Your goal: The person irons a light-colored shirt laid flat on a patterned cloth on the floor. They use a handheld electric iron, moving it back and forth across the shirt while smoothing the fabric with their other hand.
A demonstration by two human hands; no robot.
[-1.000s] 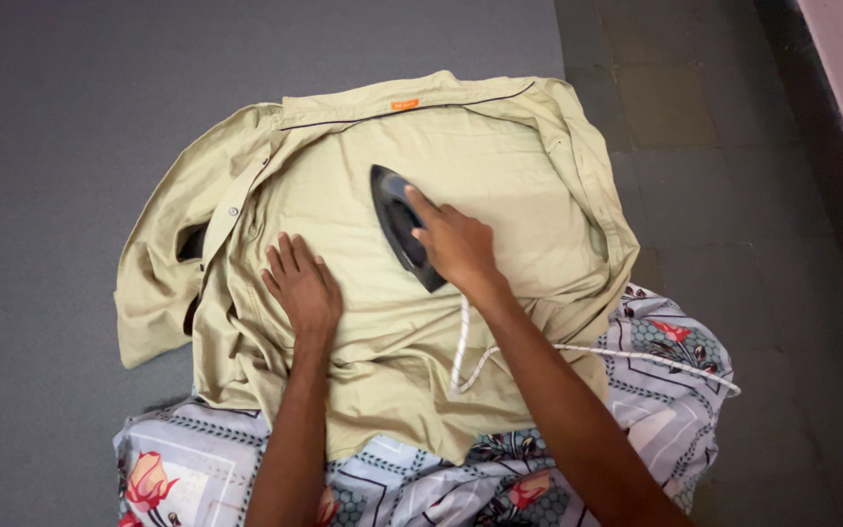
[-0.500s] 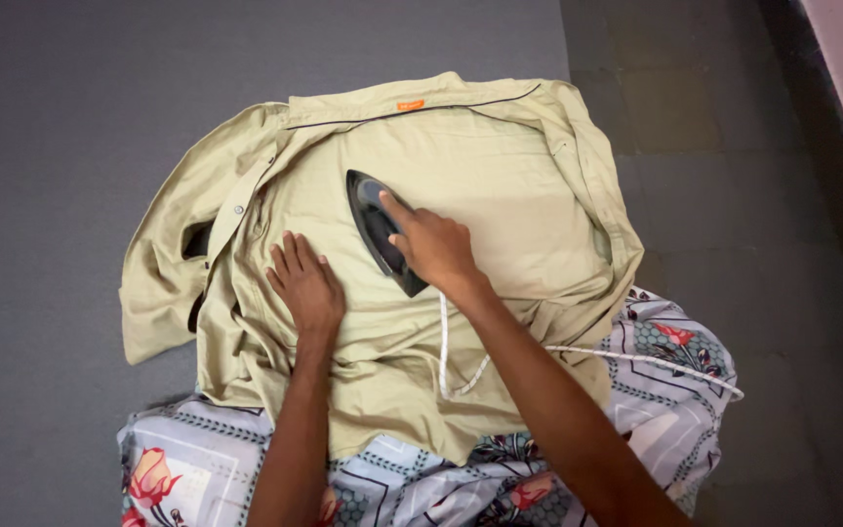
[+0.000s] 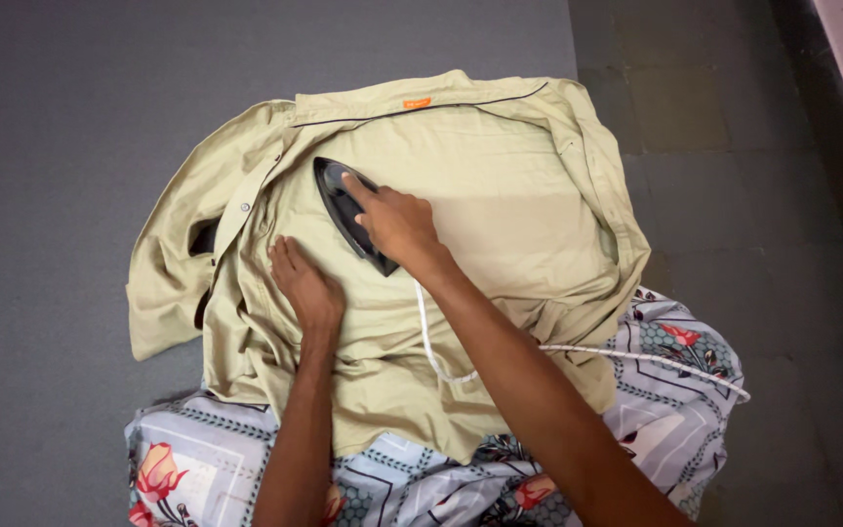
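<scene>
The right hand (image 3: 394, 222) is closed over the handle of a dark iron (image 3: 343, 210), forefinger stretched along the top toward the tip, so the weight sits flat on the shirt (image 3: 500, 195) and the point can be steered. The iron lies on the khaki shirt's inner back panel, its tip aimed up and away from the wrist toward the collar (image 3: 412, 102). The left hand (image 3: 306, 286) is open, palm down, fingers together, pressed on the cloth just beside the iron's near edge but apart from it; judged from its place, it pins the fabric taut so the panel does not bunch under the soleplate. A white cord (image 3: 431, 342) runs from the iron's heel back under the right forearm and off to that hand's outer side across a floral sheet (image 3: 675, 361), slack enough not to tug. Ahead of the right hand the panel is smooth up to the collar seam; to its outer side there is flat cloth as far as the folded placket. Beyond the left hand the button strip and a rumpled sleeve (image 3: 163, 283) crowd in, leaving little flat room there. The shirt rests on a grey mat (image 3: 70, 117), with tile floor (image 3: 734, 195) past the right hand.
</scene>
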